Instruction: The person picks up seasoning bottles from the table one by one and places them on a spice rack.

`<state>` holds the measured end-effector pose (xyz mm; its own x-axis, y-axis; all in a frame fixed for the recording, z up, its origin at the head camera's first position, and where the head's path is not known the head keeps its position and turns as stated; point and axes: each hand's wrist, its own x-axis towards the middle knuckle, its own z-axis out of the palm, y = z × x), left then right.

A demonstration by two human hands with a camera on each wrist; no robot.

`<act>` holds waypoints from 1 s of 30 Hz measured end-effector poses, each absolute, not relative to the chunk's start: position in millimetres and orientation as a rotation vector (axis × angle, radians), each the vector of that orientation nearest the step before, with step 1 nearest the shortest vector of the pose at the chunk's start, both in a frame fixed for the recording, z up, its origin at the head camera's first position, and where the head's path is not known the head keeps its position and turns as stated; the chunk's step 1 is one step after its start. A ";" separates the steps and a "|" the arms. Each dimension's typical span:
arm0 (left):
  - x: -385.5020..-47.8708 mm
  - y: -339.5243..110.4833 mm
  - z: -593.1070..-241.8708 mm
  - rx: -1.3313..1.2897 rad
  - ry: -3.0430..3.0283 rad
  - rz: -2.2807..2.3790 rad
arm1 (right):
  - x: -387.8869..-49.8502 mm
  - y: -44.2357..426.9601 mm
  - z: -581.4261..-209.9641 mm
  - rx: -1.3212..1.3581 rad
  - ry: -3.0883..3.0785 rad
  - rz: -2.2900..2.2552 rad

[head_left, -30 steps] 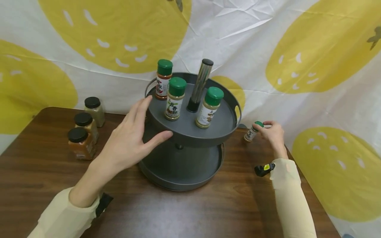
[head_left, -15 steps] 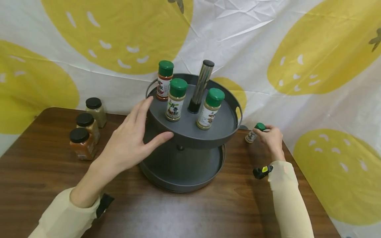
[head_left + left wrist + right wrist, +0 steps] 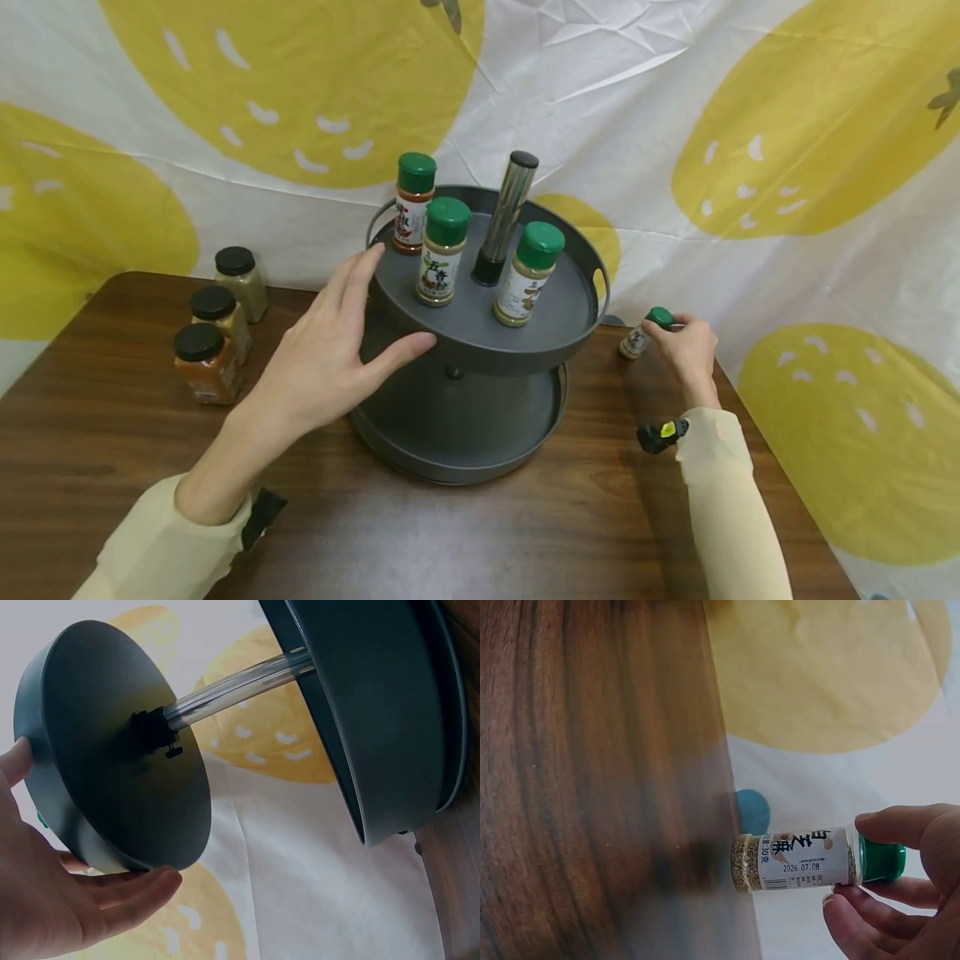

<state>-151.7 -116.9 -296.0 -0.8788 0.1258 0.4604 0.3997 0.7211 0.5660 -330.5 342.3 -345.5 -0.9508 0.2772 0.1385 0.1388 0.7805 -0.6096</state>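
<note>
At far left, three black-lidded jars stand in a close row on the wooden table [image 3: 465,542]: the orange jar [image 3: 207,367] in front, the tan jar [image 3: 222,315] behind it, the greenish jar [image 3: 242,279] at the back. And here's the left hand [image 3: 318,358], thumb well apart from the fingers, spread against the rim of the upper tray [image 3: 517,360]. The lower tray [image 3: 480,433] sits beneath, on the table. Up top, three green-capped bottles stand upright: the red bottle [image 3: 411,221] at the left edge, the middle bottle [image 3: 437,271] just in front of it, then, past the base of the shiny post [image 3: 504,221], the right-hand bottle [image 3: 525,287]. Over to the far right, well clear of the stand, the right hand [image 3: 692,350] has the sesame bottle [image 3: 802,859] pinched near its green cap, thumb on one side, fingers on the other! It leans at the table's back edge, by the lemon-print cloth [image 3: 585,125]; whether its base touches the wood, I can't tell.
</note>
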 end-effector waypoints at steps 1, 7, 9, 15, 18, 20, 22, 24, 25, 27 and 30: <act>-151.7 -116.8 -296.0 -0.406 -2.535 -0.962 | -329.4 341.9 -343.7 -0.326 -2.747 0.918; -150.7 -116.5 -295.5 -0.405 -2.545 -0.972 | -323.9 338.2 -329.7 -0.314 -2.697 0.891; -150.4 -116.5 -295.2 -0.402 -2.549 -0.974 | -322.1 335.9 -323.9 -0.300 -2.675 0.881; -150.4 -116.6 -294.5 -0.397 -2.560 -0.978 | -315.0 327.2 -306.0 -0.221 -2.593 0.844; -150.5 -116.5 -294.3 -0.397 -2.561 -0.978 | -309.3 321.3 -295.5 -0.194 -2.552 0.844; -150.6 -116.4 -294.2 -0.399 -2.561 -0.978 | -304.9 316.9 -287.8 -0.175 -2.526 0.848; -150.7 -116.3 -294.2 -0.398 -2.563 -0.978 | -299.9 312.0 -279.5 -0.154 -2.505 0.865; -150.9 -116.4 -294.4 -0.396 -2.564 -0.976 | -295.0 307.1 -271.6 -0.129 -2.484 0.883; -150.8 -116.5 -294.4 -0.395 -2.563 -0.975 | -292.9 304.8 -268.0 -0.119 -2.477 0.888; -150.9 -116.7 -294.8 -0.391 -2.561 -0.971 | -288.6 300.2 -260.9 -0.098 -2.462 0.908; -150.9 -116.7 -295.0 -0.395 -2.553 -0.968 | -282.2 294.8 -250.5 -0.078 -2.435 0.940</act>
